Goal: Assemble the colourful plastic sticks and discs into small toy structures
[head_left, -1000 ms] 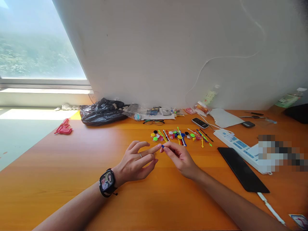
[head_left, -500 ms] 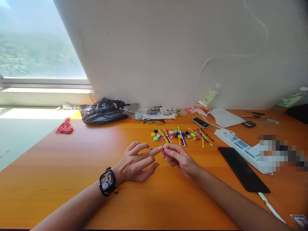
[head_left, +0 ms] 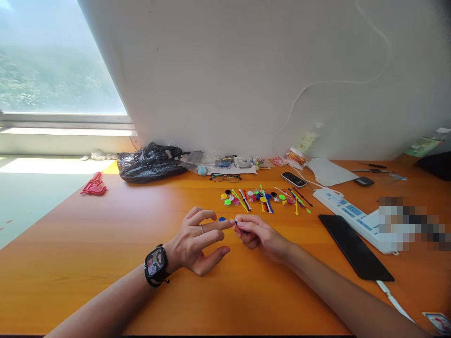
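My right hand [head_left: 259, 234] pinches a small blue piece [head_left: 236, 223] between thumb and forefinger; most of it is hidden by the fingers, so its kind is unclear. With fingers spread, my left hand [head_left: 200, 239] stretches one fingertip to the piece, seemingly touching it. A blue round disc [head_left: 221, 218] lies on the table just behind the left fingers. Farther back is a row of colourful plastic arrows [head_left: 267, 199] and small round discs [head_left: 227, 202] in yellow, green, white, black and red.
On the wooden table [head_left: 105, 263] are a red plastic piece [head_left: 94, 184], a black bag [head_left: 150, 164], glasses [head_left: 225, 177] and a black remote-like device [head_left: 293, 179]. To the right lie a power strip [head_left: 347, 213] and a black phone [head_left: 355, 246] with a white cable.
My right hand has shifted slightly left and down, and more of the blue piece shows. My left thumb has moved a little; the blue disc behind is less covered.
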{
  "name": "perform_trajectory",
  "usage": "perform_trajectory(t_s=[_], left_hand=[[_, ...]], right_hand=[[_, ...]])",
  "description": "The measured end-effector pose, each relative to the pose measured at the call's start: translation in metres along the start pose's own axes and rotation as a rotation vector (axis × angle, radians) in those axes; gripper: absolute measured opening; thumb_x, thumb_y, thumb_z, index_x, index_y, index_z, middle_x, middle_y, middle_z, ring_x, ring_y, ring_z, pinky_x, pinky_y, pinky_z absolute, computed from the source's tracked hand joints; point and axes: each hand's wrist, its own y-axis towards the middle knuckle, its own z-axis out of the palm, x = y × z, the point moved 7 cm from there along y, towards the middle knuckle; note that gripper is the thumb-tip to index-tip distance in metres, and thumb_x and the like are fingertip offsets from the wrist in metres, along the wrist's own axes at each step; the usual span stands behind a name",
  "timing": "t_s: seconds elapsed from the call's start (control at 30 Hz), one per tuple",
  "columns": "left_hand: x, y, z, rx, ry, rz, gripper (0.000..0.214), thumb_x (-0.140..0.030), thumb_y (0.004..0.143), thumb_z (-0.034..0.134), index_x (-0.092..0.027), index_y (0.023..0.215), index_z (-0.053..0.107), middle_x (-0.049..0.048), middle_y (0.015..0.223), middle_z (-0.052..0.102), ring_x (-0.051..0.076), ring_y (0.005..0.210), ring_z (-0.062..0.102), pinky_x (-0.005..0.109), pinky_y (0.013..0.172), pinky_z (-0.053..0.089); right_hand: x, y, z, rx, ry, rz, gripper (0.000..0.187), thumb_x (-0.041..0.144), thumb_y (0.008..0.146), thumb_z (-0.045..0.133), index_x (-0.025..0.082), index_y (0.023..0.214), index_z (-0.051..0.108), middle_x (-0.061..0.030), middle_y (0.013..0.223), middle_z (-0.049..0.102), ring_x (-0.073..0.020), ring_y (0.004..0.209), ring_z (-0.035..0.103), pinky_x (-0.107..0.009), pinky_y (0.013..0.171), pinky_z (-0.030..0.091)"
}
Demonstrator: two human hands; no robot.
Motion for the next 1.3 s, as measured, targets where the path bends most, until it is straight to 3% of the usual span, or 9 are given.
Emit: perform_trajectory(t_s=[0.13, 0.23, 0.37, 0.5, 0.6, 0.8, 0.93, 1.1, 1.3], left_hand=[[-0.005, 0.000, 0.003, 0.010, -0.038, 0.034, 0.009, -0.028, 0.086, 0.068, -0.023, 0.088, 0.061, 0.0067, 0.111, 0.082, 0.025, 0.091, 0.067, 0.040, 0.075, 0.050], [-0.003, -0.001, 0.002, -0.058, 0.004, 0.026, 0.012, -0.021, 0.088, 0.073, -0.023, 0.095, 0.063, 0.0049, 0.109, 0.082, 0.021, 0.087, 0.069, 0.036, 0.074, 0.052], [0.015, -0.006, 0.004, -0.170, -0.100, -0.173, 0.024, -0.012, 0.090, 0.075, -0.023, 0.108, 0.064, 0.0063, 0.106, 0.079, 0.019, 0.091, 0.071, 0.033, 0.080, 0.057], [0.027, -0.008, 0.018, -0.070, -0.202, -0.295, 0.028, -0.019, 0.095, 0.073, -0.021, 0.122, 0.065, 0.0104, 0.110, 0.074, 0.021, 0.100, 0.071, 0.035, 0.087, 0.059], [0.026, -0.008, 0.025, 0.008, -0.237, -0.299, 0.016, -0.020, 0.100, 0.067, -0.021, 0.115, 0.069, 0.0087, 0.102, 0.075, 0.019, 0.092, 0.070, 0.033, 0.083, 0.058], [0.035, -0.012, 0.028, -0.020, -0.312, -0.434, 0.008, -0.027, 0.100, 0.067, -0.020, 0.101, 0.071, 0.0063, 0.089, 0.073, 0.017, 0.082, 0.067, 0.030, 0.075, 0.055], [0.052, -0.022, 0.033, -0.054, -0.346, -0.616, 0.018, -0.038, 0.096, 0.073, -0.020, 0.097, 0.072, 0.0035, 0.087, 0.074, 0.015, 0.074, 0.062, 0.028, 0.067, 0.050], [0.084, -0.039, 0.037, -0.048, -0.323, -0.872, 0.035, -0.048, 0.102, 0.060, -0.019, 0.089, 0.074, 0.0028, 0.083, 0.076, 0.015, 0.069, 0.061, 0.027, 0.061, 0.045], [0.115, -0.058, 0.040, 0.000, -0.284, -0.979, 0.050, -0.052, 0.106, 0.044, -0.018, 0.075, 0.063, 0.0014, 0.067, 0.065, 0.015, 0.062, 0.058, 0.027, 0.059, 0.044]], right_hand=[[0.001, 0.001, -0.001, -0.013, -0.117, -0.052, 0.039, 0.053, 0.098, 0.061, 0.020, 0.078, 0.054, 0.0065, 0.064, 0.029, -0.0109, 0.057, 0.020, -0.028, 0.052, 0.012], [0.012, 0.001, -0.004, -0.081, -0.337, -0.228, 0.039, 0.053, 0.101, 0.057, 0.020, 0.081, 0.060, 0.0037, 0.067, 0.039, -0.0125, 0.062, 0.032, -0.027, 0.056, 0.023], [0.020, -0.003, -0.003, -0.178, -0.574, -0.371, 0.037, 0.050, 0.104, 0.055, 0.020, 0.086, 0.064, 0.0011, 0.075, 0.049, -0.0148, 0.070, 0.042, -0.029, 0.065, 0.032], [0.014, -0.002, 0.001, -0.159, -0.619, -0.360, 0.036, 0.049, 0.106, 0.052, 0.020, 0.090, 0.065, 0.0015, 0.075, 0.048, -0.0148, 0.068, 0.039, -0.029, 0.063, 0.031], [0.012, -0.003, 0.001, -0.139, -0.633, -0.348, 0.036, 0.048, 0.107, 0.050, 0.019, 0.089, 0.064, 0.0020, 0.074, 0.045, -0.0147, 0.069, 0.039, -0.028, 0.064, 0.031], [0.010, 0.001, -0.002, -0.127, -0.573, -0.310, 0.039, 0.051, 0.106, 0.051, 0.019, 0.087, 0.062, 0.0023, 0.075, 0.046, -0.0145, 0.070, 0.040, -0.028, 0.066, 0.031], [-0.001, 0.008, -0.016, -0.208, -0.448, -0.260, 0.035, 0.052, 0.104, 0.054, 0.021, 0.089, 0.056, 0.0045, 0.073, 0.043, -0.0133, 0.066, 0.037, -0.027, 0.062, 0.031], [-0.009, 0.016, -0.039, -0.356, -0.391, -0.242, 0.031, 0.051, 0.098, 0.061, 0.021, 0.092, 0.057, 0.0038, 0.075, 0.048, -0.0137, 0.066, 0.041, -0.026, 0.060, 0.033], [-0.009, 0.018, -0.050, -0.457, -0.442, -0.275, 0.030, 0.049, 0.097, 0.060, 0.021, 0.106, 0.061, 0.0006, 0.083, 0.057, -0.0160, 0.072, 0.048, -0.028, 0.065, 0.036]])
